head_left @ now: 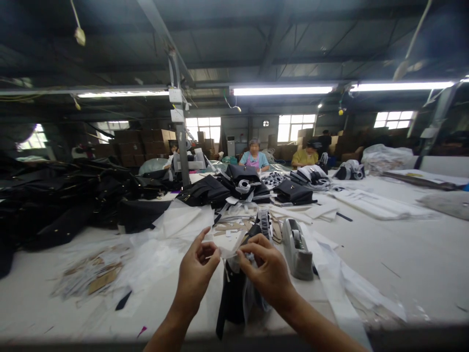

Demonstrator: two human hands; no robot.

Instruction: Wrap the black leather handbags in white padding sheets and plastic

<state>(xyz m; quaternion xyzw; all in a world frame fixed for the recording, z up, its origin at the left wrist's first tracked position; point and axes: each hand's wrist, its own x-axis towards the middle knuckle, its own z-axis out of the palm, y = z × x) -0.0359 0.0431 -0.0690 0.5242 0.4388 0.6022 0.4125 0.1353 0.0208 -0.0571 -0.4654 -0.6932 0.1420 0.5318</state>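
A small translucent white sheet (231, 252) is stretched between my two hands above the table's front part. My left hand (198, 264) pinches its left end between thumb and finger. At its right end, my right hand (267, 269) has thumb and fingers pinched together. Whether the sheet is plastic film or thin paper, I cannot tell. Directly below lies a black bag (234, 293), partly wrapped in clear film and partly covered by my right hand. A grey tape dispenser (297, 252) stands just right of my right hand.
Black bags (62, 195) are heaped at the left, with more black bags (242, 178) across the middle. Cardboard and paper scraps (98, 274) lie front left. White paper strips (340, 274) run along the right. People (252, 159) sit on the far side.
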